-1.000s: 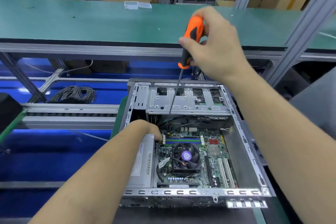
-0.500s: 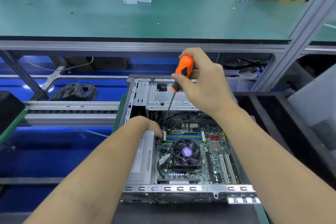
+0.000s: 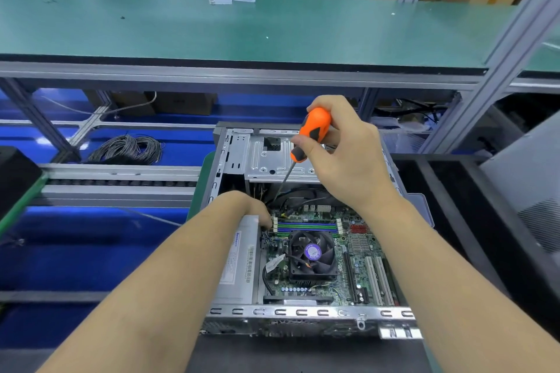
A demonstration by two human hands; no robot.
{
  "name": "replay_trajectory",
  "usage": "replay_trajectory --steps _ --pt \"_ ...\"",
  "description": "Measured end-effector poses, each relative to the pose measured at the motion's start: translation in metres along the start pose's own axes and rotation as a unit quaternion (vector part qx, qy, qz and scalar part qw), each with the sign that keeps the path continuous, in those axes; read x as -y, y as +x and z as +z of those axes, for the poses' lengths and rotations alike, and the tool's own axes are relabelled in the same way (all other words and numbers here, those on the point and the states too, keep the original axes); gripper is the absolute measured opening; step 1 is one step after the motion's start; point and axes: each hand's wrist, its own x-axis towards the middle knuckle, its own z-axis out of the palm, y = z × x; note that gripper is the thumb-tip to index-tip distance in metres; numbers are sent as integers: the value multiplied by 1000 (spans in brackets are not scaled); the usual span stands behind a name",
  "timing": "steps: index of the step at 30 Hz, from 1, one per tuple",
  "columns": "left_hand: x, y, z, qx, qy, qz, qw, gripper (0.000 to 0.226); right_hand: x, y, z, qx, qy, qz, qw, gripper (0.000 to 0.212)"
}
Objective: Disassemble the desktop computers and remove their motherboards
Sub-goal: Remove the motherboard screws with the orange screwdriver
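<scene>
Presently noted: open grey metal desktop computer case [image 3: 309,313] lying on dark bench [image 3: 303,356], green motherboard [image 3: 360,254] seated inside beside black cooling fan [image 3: 312,253]. Right hand [image 3: 348,160] gripping orange-handled screwdriver [image 3: 312,132], shaft angled down into case. Left hand [image 3: 248,206] at board's corner; fingers hidden, grip undeterminable.

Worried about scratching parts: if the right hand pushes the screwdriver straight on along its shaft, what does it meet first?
Probably the black cables at the green motherboard's far-left corner, beside the left hand; the tip is hidden and depth unclear.
</scene>
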Motion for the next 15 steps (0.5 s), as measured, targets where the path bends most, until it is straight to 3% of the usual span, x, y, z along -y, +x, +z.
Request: replay_trajectory --steps 7,9,12,15 --pt "-2 -7 0 -6 -11 -7 1000 62 4 -1 -4 4 -2 6 1000 32" --pt "-3 -11 0 -7 -16 -2 1000 52 5 0 -8 4 2 4 1000 32" --pt "-5 -11 -2 -25 -46 -1 999 19 9 1 -15 -6 2 -2 1000 31" --pt "-9 -22 -5 -73 -74 5 995 20 12 4 -24 -29 -7 -1 1000 31"
